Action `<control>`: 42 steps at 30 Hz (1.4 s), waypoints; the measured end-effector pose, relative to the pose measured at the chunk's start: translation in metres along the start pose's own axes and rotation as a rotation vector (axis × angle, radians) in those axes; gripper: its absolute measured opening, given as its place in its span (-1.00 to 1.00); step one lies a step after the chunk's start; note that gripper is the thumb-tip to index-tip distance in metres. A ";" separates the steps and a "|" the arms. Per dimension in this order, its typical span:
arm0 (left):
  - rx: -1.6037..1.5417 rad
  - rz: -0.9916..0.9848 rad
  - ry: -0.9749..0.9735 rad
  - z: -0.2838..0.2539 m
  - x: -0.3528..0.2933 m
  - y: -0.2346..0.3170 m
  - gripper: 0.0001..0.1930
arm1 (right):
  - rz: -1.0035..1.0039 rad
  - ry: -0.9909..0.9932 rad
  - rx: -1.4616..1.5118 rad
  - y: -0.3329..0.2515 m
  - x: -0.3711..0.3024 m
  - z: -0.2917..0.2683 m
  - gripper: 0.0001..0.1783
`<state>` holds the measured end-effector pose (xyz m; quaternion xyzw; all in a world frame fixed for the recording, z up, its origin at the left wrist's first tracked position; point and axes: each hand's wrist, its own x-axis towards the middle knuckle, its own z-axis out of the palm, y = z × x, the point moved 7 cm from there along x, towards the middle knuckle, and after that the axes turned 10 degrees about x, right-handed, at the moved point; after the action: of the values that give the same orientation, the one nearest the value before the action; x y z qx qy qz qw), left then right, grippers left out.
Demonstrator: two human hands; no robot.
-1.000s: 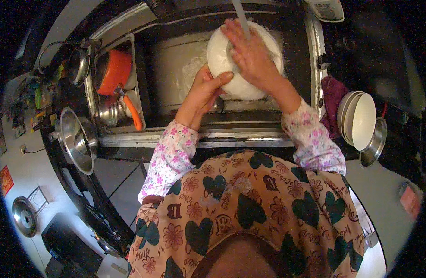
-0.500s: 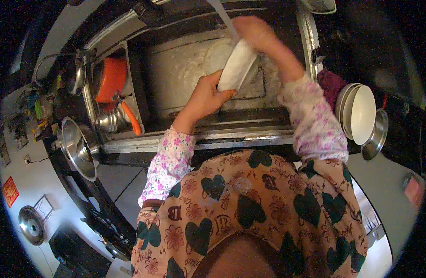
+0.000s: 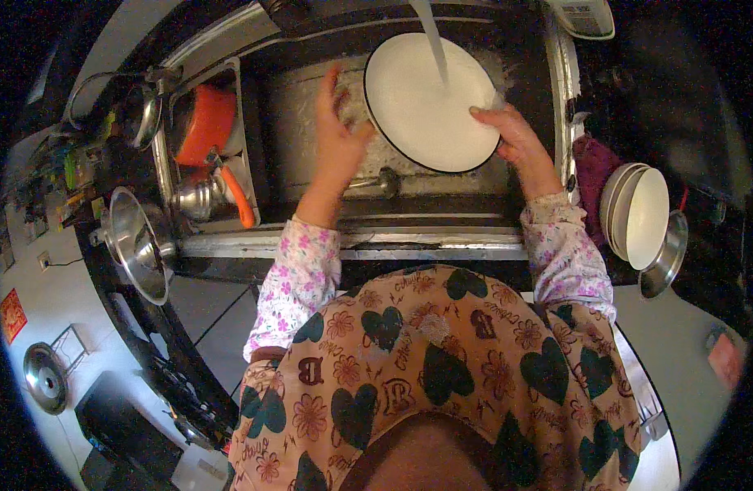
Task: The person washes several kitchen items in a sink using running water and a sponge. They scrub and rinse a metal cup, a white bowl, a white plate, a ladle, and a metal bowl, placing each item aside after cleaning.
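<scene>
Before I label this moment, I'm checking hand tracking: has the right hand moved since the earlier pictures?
Yes: the right hand has moved rightward and toward the person, judged by its smaller gap to the sink's right rim.

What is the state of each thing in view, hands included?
White plate: held up, inner face showing.
Water stream: running onto the plate.
Right hand: closed on the plate's rim.
Left hand: open, blurred, near the plate.
White bowls: stacked.
Purple cloth: crumpled beside the bowls.
Orange pot: not held.
</scene>
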<state>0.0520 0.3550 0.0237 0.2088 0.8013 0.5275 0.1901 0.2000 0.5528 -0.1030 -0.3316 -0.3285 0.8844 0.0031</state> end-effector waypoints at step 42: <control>-0.111 -0.318 -0.086 0.071 -0.005 -0.038 -0.51 | -0.668 0.235 -1.415 -0.045 0.034 0.085 -0.84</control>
<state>0.0882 0.3935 -0.0374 0.0909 0.7850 0.5249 0.3163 0.1143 0.5461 -0.0487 -0.2297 -0.8926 0.3771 0.0916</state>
